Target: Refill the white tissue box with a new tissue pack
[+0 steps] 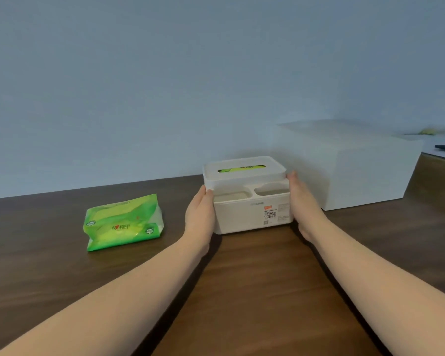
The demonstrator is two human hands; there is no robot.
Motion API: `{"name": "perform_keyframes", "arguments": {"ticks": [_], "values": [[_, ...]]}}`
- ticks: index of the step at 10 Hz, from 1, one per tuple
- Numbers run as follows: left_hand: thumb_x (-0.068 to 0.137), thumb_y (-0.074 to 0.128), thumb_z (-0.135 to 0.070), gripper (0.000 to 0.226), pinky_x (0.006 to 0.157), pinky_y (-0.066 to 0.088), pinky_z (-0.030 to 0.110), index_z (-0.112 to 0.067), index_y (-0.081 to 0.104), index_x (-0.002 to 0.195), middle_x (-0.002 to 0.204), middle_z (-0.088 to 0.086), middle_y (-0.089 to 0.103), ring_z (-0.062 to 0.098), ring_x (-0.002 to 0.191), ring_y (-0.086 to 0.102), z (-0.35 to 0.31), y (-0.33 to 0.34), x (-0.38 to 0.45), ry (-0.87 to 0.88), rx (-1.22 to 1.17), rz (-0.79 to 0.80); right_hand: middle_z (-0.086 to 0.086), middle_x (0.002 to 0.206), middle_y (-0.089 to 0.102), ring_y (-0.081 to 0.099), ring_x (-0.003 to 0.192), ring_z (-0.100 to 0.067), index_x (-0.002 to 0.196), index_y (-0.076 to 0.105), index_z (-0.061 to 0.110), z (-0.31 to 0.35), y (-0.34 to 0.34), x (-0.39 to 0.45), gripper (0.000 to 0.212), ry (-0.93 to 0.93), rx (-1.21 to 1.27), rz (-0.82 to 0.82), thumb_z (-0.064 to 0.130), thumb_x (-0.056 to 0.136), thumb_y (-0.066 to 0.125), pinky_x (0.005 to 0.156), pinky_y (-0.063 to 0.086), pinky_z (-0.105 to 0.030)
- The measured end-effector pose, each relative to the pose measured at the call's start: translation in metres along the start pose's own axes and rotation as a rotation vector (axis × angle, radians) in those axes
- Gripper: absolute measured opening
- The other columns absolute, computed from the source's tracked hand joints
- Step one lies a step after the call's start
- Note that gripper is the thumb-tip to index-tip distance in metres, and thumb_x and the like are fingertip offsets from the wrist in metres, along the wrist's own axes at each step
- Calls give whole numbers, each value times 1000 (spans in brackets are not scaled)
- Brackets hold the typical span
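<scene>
The white plastic tissue box (249, 199) stands on the dark brown wooden bench (242, 291). The left hand (199, 214) and the right hand (303, 201) press its two sides, fingers flat against it. The green tissue pack (122, 222) lies well apart, to the left.

Room's dim-ish, flat bluish light, no glare anywhere. My forearms throw soft dark shadows on the wooden table (254, 291), esp. between them and under my left hand (199, 214) and right hand (305, 204). Pic is soft overall, a bit smeary w/ compression. Label text on the white tissue box (249, 196) unreadable. Big white box (350, 163) far right looks hazy, edges washed out. Wide-angle stretch: table edge tilts, arms balloon at bottom corners.
</scene>
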State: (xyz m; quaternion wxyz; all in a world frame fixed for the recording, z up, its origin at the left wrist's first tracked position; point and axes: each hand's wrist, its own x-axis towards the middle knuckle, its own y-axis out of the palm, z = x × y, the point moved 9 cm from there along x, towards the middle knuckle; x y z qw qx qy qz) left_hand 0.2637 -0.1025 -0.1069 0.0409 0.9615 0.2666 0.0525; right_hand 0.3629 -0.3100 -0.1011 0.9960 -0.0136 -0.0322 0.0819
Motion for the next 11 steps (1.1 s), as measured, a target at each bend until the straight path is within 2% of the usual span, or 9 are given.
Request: {"name": "perform_keyframes", "arguments": {"ticks": [1,3,4,5,6,7,8,10,11], "values": [[94,42,-32,43,106,47,37,-26,63,131,128,-5,69,14,118,63,3,8,25,-7,3,-8,7,102,67,60,90,-2,120,57,29,3,1,26,48,-17,1,-24,54,100,22,65,43,-24],[98,40,-31,36,102,50,37,-31,70,118,116,-8,73,13,111,66,4,31,68,-15,0,27,2,105,71,66,94,-11,121,60,26,0,-4,69,53,-19,14,-58,57,99,24,67,47,-27],[93,42,-38,39,105,47,38,-31,68,121,122,-9,70,13,117,63,7,47,82,-21,1,49,2,99,71,66,87,-11,116,61,27,3,-15,85,50,-20,33,-120,57,99,25,62,46,-28],[82,43,-53,66,116,35,42,-29,51,142,147,-10,53,14,137,47,17,59,100,-50,-3,26,-2,101,72,69,88,-17,116,63,24,5,-24,100,51,-53,26,-186,55,99,26,67,52,-31],[81,40,-59,72,119,30,43,-31,45,147,153,-11,45,15,143,40,22,67,106,-72,-3,15,-6,104,71,68,94,-24,112,63,21,3,-27,108,51,-79,3,-268,55,97,28,85,56,-42],[101,30,-45,57,123,19,36,-26,32,154,159,-11,33,14,149,28,16,71,102,-43,41,-5,-6,104,69,65,96,-24,108,63,16,6,-29,108,48,-132,-45,-364,50,100,29,88,53,-39],[103,24,-44,56,123,19,36,-23,29,156,161,-7,31,16,149,27,19,70,101,-33,100,-19,-10,107,67,60,96,-24,111,63,7,15,-30,103,50,-189,-157,-431,43,102,30,81,45,-32],[99,24,-54,62,118,32,42,-20,51,143,146,0,54,21,138,46,27,62,90,-38,165,-22,-15,113,64,59,105,-33,116,58,3,16,-25,84,48,-167,-310,-406,39,103,29,81,43,-36],[102,25,-47,57,110,39,41,-15,63,130,131,3,64,23,125,55,28,51,82,-44,243,-41,-15,119,63,58,109,-32,121,57,5,12,-40,70,45,-118,-367,-384,37,102,32,86,44,-38]]}}
